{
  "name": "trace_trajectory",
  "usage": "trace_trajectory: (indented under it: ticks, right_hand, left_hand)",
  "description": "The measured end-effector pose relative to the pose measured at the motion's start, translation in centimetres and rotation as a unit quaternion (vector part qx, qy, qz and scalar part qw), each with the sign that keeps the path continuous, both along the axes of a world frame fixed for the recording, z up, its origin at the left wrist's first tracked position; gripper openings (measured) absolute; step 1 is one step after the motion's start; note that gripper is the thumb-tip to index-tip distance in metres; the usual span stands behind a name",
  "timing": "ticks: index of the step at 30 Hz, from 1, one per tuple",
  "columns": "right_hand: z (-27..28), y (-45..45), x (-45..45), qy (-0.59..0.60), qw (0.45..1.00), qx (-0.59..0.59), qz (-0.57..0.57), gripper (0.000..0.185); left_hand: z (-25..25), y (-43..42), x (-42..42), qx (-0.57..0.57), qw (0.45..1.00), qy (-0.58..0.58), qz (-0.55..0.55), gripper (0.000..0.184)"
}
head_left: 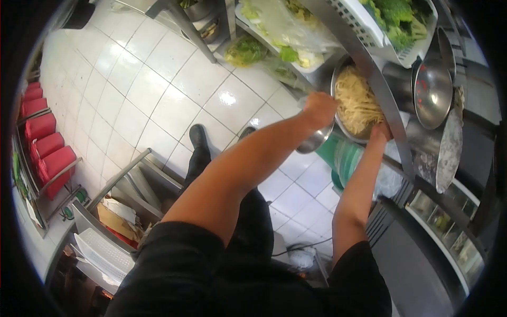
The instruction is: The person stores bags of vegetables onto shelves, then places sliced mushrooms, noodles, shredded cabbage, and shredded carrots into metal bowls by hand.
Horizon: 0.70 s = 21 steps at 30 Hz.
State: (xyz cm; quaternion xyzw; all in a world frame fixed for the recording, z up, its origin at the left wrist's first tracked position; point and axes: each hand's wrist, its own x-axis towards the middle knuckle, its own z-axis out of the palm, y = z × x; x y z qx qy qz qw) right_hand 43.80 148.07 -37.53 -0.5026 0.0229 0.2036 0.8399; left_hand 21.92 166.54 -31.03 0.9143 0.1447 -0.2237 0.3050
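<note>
Pale yellow noodle-like strands (355,98) fill a large metal bowl (335,79) under the shelf edge. My right hand (381,131) reaches in at the near side of that bowl, its fingers closed on some of the noodles and partly hidden among them. At the opposite side, my left hand (320,107) is closed in a fist beside the bowl's rim. What it grips is hidden from this angle. A smaller metal bowl (316,141) shows below my left wrist, partly covered by the forearm.
A steel shelf edge (388,100) crosses above the noodles. Broccoli (398,26) fills a white basket (364,24). A metal wok (433,95) stands at right. Bagged greens (245,51) sit on the left shelf. Green containers (346,158) are below. Red chairs (53,164) line the far left.
</note>
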Motion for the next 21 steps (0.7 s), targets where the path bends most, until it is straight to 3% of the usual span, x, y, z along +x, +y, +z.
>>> trace_trajectory:
  ticks: [1, 3, 6, 7, 11, 14, 21]
  right_hand:
    - [-0.2, -1.3, -1.1, 0.004, 1.000, -0.007, -0.011, 0.057]
    - [5.7, 3.1, -8.9, -0.024, 0.946, -0.250, -0.206, 0.039]
    - [9.2, 2.7, -11.4, 0.011, 0.961, -0.194, -0.196, 0.041]
    - [10.6, 2.5, -12.7, -0.057, 0.949, -0.258, -0.172, 0.042]
    - [14.1, 2.1, -16.1, -0.090, 0.964, -0.161, -0.190, 0.041]
    - [16.9, 2.1, -18.4, -0.098, 0.956, -0.148, -0.232, 0.039]
    - [25.1, 1.4, -19.1, -0.184, 0.951, -0.139, -0.207, 0.033]
  left_hand:
    - [0.0, -0.3, -0.7, -0.005, 0.998, -0.059, 0.022, 0.056]
    - [0.6, -0.7, -1.1, -0.034, 0.998, -0.051, 0.031, 0.057]
    - [-0.7, -0.8, -3.6, -0.065, 0.991, -0.087, 0.077, 0.052]
    - [-0.9, -0.9, -4.5, -0.083, 0.991, -0.076, 0.068, 0.050]
    - [0.7, -1.3, -7.9, -0.117, 0.979, -0.116, 0.118, 0.044]
    - [4.8, -1.1, -9.5, -0.283, 0.921, -0.026, 0.266, 0.045]
    - [6.1, -1.7, -9.6, -0.324, 0.887, -0.028, 0.329, 0.051]
